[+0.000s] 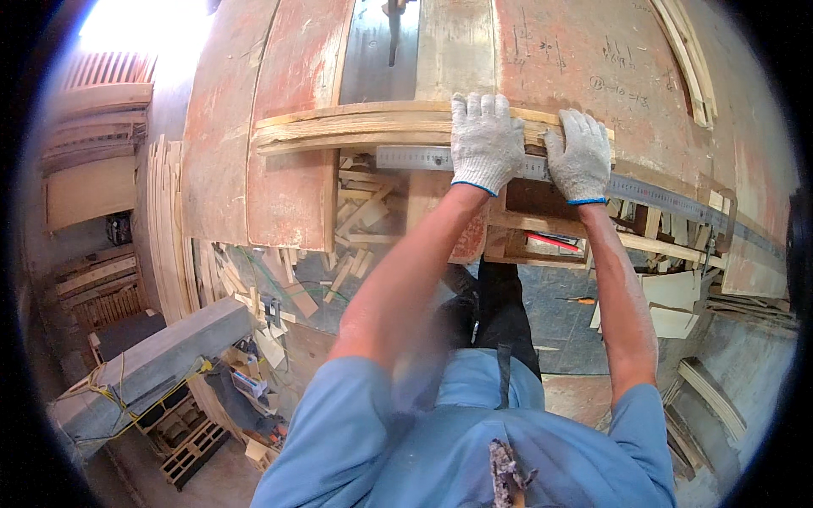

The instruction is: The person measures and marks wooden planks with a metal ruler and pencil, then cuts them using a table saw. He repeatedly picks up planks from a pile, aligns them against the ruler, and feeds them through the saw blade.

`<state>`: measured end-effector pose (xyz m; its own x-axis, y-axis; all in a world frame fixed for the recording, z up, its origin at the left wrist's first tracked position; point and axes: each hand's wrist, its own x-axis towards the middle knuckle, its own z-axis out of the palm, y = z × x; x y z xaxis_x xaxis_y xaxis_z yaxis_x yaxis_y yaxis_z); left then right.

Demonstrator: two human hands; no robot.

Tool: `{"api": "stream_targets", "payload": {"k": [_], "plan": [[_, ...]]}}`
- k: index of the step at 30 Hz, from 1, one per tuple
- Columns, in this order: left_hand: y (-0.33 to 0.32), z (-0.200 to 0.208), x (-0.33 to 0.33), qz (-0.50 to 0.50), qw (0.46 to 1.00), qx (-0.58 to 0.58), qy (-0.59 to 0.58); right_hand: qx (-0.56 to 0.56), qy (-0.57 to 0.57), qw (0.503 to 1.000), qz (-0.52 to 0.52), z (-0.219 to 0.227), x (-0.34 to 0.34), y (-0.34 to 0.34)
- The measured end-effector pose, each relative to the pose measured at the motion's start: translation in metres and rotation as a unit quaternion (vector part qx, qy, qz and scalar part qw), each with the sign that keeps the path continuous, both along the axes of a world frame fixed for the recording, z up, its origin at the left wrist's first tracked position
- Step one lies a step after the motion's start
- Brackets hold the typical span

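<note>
A bundle of pale wooden strips (pixel 356 127) lies crosswise on the worn workbench, side by side. My left hand (pixel 489 140), in a white knitted glove with a blue cuff, grips the strips from above, its fingers over their far edge. Close to their right end, my right hand (pixel 580 157), gloved alike, is closed over the same strips with its thumb toward the left hand. A steel ruler (pixel 411 157) runs along the bench's near edge, partly hidden under both hands.
A metal strip with a dark slot (pixel 392 42) is set in the bench top (pixel 292 63). Below the bench, offcuts (pixel 360 216) and an open wooden drawer (pixel 550 245) show. A grey beam (pixel 169 364) with yellow cord stands at lower left; long strips (pixel 690 63) lie far right.
</note>
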<state>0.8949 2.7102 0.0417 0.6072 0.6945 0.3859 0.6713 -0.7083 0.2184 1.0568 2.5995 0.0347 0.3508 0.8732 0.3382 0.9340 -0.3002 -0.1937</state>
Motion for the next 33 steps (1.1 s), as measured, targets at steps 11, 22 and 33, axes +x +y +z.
{"api": "stream_targets", "payload": {"k": [11,22,33], "plan": [[0.004,0.019,-0.007,-0.035,0.988,-0.134,0.064,0.069,0.02,0.997,-0.019,0.003,0.02,-0.045],[0.01,0.016,-0.006,-0.049,0.995,-0.088,-0.004,0.054,0.023,0.996,-0.063,-0.004,0.021,-0.037],[0.026,0.006,-0.003,-0.076,0.997,-0.027,0.001,0.112,-0.007,0.991,-0.075,-0.017,0.027,-0.028]]}}
